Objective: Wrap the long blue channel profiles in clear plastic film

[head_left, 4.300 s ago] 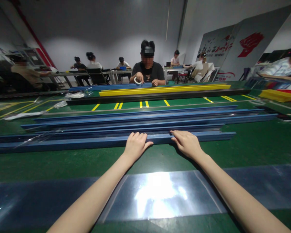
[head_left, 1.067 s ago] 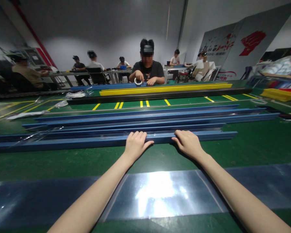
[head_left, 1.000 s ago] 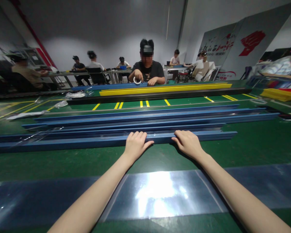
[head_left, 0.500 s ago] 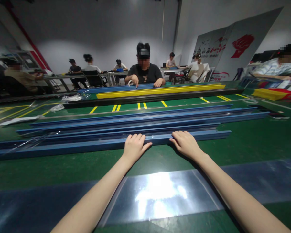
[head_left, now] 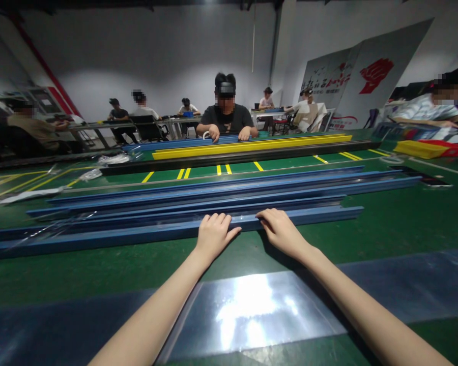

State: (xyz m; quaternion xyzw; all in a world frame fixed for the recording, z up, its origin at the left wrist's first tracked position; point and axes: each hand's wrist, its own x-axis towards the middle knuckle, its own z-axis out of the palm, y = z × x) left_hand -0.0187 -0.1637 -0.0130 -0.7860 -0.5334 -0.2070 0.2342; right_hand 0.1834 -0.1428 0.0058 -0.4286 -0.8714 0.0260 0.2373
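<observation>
Both my hands lie on the nearest long blue rail [head_left: 99,238], which runs left to right across the green table [head_left: 404,223]. My left hand [head_left: 213,236] has its fingers curled over the rail's top edge, thumb stretched along the near side. My right hand [head_left: 280,234] grips the same rail a little to the right, fingers hooked over the top. A thin clear film covers part of the rail near my fingers. A glossy clear plastic sheet [head_left: 252,315] lies flat on the table under my forearms.
Several more blue rails [head_left: 213,193] lie side by side just beyond the near one. Farther off are a black rail [head_left: 232,157] and a yellow rail [head_left: 252,145]. A person [head_left: 226,114] sits opposite with hands on another blue rail. Other people work at tables behind and to the right.
My right hand has slid left along the rail, closer to my left hand. The person opposite has lowered both hands onto their rail. The view has shifted slightly.
</observation>
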